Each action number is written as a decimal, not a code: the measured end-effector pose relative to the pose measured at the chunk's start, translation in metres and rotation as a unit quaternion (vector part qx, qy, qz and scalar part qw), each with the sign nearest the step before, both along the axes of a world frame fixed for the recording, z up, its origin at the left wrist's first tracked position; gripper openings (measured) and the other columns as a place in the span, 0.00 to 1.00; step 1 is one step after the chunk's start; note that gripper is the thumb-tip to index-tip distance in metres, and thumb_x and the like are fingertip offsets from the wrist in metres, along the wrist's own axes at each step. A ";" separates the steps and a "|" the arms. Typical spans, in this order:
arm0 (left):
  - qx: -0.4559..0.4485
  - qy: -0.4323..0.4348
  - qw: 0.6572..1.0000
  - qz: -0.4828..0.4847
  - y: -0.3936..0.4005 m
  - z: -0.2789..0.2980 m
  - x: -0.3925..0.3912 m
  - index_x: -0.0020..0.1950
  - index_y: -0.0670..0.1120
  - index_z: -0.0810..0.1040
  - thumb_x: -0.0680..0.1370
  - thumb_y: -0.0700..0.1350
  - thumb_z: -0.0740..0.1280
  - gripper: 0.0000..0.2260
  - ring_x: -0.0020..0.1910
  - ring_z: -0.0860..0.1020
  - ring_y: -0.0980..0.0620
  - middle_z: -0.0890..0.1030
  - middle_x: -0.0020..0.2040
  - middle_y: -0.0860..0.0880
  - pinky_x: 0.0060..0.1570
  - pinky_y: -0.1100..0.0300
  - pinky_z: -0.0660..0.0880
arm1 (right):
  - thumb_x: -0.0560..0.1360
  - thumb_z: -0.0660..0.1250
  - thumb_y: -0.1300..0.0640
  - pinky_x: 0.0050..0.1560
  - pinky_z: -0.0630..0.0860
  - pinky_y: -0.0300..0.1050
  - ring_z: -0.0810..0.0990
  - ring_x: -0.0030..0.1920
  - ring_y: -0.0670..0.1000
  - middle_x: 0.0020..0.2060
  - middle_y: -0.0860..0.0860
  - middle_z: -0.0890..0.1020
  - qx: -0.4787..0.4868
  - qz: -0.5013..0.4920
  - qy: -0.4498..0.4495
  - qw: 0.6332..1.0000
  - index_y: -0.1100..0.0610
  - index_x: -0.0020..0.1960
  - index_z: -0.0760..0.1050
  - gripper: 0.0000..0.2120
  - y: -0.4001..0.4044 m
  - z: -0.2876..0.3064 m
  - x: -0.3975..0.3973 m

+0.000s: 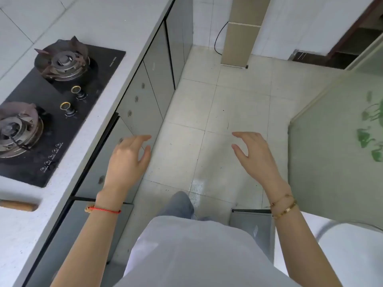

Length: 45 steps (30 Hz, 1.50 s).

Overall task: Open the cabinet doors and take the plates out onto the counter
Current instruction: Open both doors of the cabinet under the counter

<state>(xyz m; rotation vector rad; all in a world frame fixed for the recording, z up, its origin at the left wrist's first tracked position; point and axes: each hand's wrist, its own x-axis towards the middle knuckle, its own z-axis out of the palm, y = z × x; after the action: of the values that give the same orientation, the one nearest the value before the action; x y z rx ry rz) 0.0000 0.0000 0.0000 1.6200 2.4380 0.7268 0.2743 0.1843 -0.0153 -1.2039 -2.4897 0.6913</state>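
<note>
Two hands are in view, one gas hob (51, 112) with two burners and two knobs, and a run of grey cabinet doors (143, 104) beneath the counter (116, 23) on the person's left. At least five door panels can be counted along that run; the exact number is uncertain because the far ones narrow with the wide-angle view. Plates: none visible anywhere; whether any sit behind the doors cannot be told.

The near lower cabinet front stands proud of the row, but how far it is open cannot be judged. A wooden handle (18, 205) lies on the counter, cut off by the left edge. A white rounded object (352, 245) at lower right is only partly seen. The door pulls are small and blurred.

The left hand (126, 160), a red cord on its wrist, is held palm down in front of a cabinet door, fingers loosely spread and holding nothing; contact with the door cannot be confirmed. The right hand (255, 154), two gold bracelets on its wrist, hovers over the tiled floor (228, 104), fingers relaxed, likewise empty.
</note>
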 end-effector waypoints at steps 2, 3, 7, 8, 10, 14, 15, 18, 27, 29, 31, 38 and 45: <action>0.004 -0.012 1.000 0.010 0.010 -0.003 0.001 0.63 0.40 0.77 0.79 0.40 0.64 0.13 0.54 0.80 0.41 0.82 0.56 0.41 0.55 0.43 0.77 | 0.80 0.62 0.55 0.67 0.67 0.49 0.71 0.65 0.53 0.62 0.52 0.78 -0.008 -0.010 -0.001 1.000 0.56 0.67 0.73 0.16 0.012 0.000 0.002; 0.003 -0.016 1.000 0.011 0.015 -0.005 0.002 0.63 0.40 0.77 0.79 0.40 0.64 0.13 0.55 0.80 0.42 0.82 0.56 0.41 0.55 0.44 0.77 | 0.80 0.62 0.54 0.67 0.67 0.48 0.71 0.65 0.53 0.62 0.52 0.78 -0.008 -0.014 -0.007 1.000 0.56 0.67 0.73 0.16 0.018 -0.002 0.004; -0.010 -0.019 1.000 0.015 0.049 -0.009 -0.001 0.62 0.40 0.78 0.79 0.39 0.64 0.12 0.55 0.80 0.43 0.82 0.56 0.42 0.54 0.49 0.77 | 0.80 0.62 0.54 0.68 0.67 0.48 0.72 0.65 0.53 0.61 0.52 0.78 -0.014 -0.022 -0.022 0.999 0.56 0.67 0.73 0.16 0.050 -0.009 0.001; -0.009 -0.021 1.000 0.018 0.060 -0.011 -0.004 0.62 0.40 0.78 0.79 0.39 0.64 0.12 0.55 0.80 0.43 0.82 0.56 0.42 0.53 0.48 0.78 | 0.80 0.63 0.54 0.68 0.67 0.49 0.72 0.65 0.53 0.61 0.52 0.78 -0.013 -0.025 -0.023 0.999 0.56 0.66 0.73 0.16 0.060 -0.011 -0.001; -0.013 -0.027 0.999 0.018 0.084 -0.018 -0.012 0.62 0.40 0.78 0.79 0.40 0.64 0.12 0.55 0.80 0.43 0.82 0.57 0.43 0.54 0.47 0.77 | 0.80 0.63 0.54 0.68 0.67 0.50 0.72 0.65 0.53 0.61 0.52 0.78 -0.021 -0.033 -0.024 0.999 0.56 0.66 0.74 0.16 0.084 -0.018 -0.009; -0.011 -0.031 0.999 0.014 0.141 -0.028 -0.034 0.63 0.41 0.77 0.80 0.41 0.63 0.13 0.56 0.79 0.44 0.81 0.58 0.44 0.55 0.46 0.77 | 0.80 0.63 0.54 0.68 0.67 0.49 0.72 0.65 0.53 0.61 0.51 0.79 -0.028 -0.043 -0.019 0.999 0.56 0.66 0.74 0.16 0.135 -0.029 -0.030; -0.011 -0.033 0.999 0.014 0.160 -0.029 -0.041 0.63 0.41 0.77 0.80 0.41 0.63 0.13 0.57 0.79 0.44 0.81 0.58 0.44 0.56 0.45 0.77 | 0.80 0.63 0.54 0.68 0.67 0.49 0.72 0.65 0.52 0.61 0.51 0.79 -0.028 -0.044 -0.020 0.998 0.56 0.66 0.74 0.16 0.151 -0.031 -0.037; -0.009 -0.040 0.999 0.016 0.223 -0.028 -0.067 0.63 0.42 0.77 0.80 0.41 0.63 0.13 0.57 0.78 0.45 0.81 0.58 0.45 0.56 0.44 0.76 | 0.80 0.63 0.53 0.68 0.67 0.48 0.72 0.65 0.52 0.61 0.51 0.79 -0.033 -0.053 -0.022 0.998 0.55 0.66 0.74 0.16 0.207 -0.029 -0.058; 0.007 -0.022 1.000 -0.019 0.408 -0.009 -0.131 0.63 0.43 0.78 0.80 0.41 0.63 0.12 0.56 0.78 0.46 0.81 0.58 0.45 0.54 0.56 0.74 | 0.79 0.63 0.54 0.66 0.69 0.50 0.73 0.64 0.53 0.60 0.52 0.79 -0.008 -0.078 -0.001 0.997 0.57 0.65 0.74 0.16 0.371 -0.013 -0.116; 0.004 -0.018 0.999 -0.032 0.439 -0.007 -0.140 0.62 0.42 0.78 0.80 0.40 0.64 0.12 0.54 0.79 0.45 0.81 0.57 0.45 0.54 0.55 0.74 | 0.79 0.63 0.54 0.66 0.69 0.49 0.73 0.63 0.53 0.61 0.51 0.79 -0.010 -0.085 0.002 0.996 0.56 0.65 0.74 0.16 0.401 -0.013 -0.124; 0.003 -0.015 0.999 -0.044 0.468 -0.009 -0.148 0.62 0.41 0.78 0.79 0.40 0.64 0.12 0.53 0.79 0.45 0.82 0.57 0.44 0.55 0.55 0.75 | 0.79 0.63 0.54 0.66 0.69 0.48 0.73 0.63 0.53 0.61 0.51 0.79 -0.010 -0.091 0.003 0.996 0.56 0.65 0.74 0.16 0.429 -0.015 -0.132; -0.021 -0.026 0.999 -0.018 0.588 -0.024 -0.175 0.62 0.42 0.78 0.80 0.41 0.63 0.12 0.56 0.79 0.45 0.81 0.58 0.45 0.58 0.53 0.75 | 0.79 0.64 0.54 0.66 0.67 0.45 0.74 0.64 0.52 0.61 0.51 0.79 -0.024 -0.074 -0.001 0.997 0.56 0.65 0.75 0.16 0.559 -0.033 -0.164; -0.012 -0.044 0.997 0.067 0.726 -0.022 -0.189 0.61 0.44 0.79 0.79 0.41 0.64 0.12 0.55 0.79 0.44 0.81 0.57 0.46 0.55 0.48 0.76 | 0.79 0.65 0.56 0.65 0.69 0.48 0.74 0.62 0.54 0.59 0.52 0.80 -0.005 -0.010 -0.004 1.000 0.57 0.64 0.75 0.14 0.739 -0.020 -0.205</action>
<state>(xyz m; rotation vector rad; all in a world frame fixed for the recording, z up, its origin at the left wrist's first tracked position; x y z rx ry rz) -0.1887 0.7260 -0.0223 1.3962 2.5001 0.7681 0.0693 0.9234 -0.0352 -1.2350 -2.4798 0.6949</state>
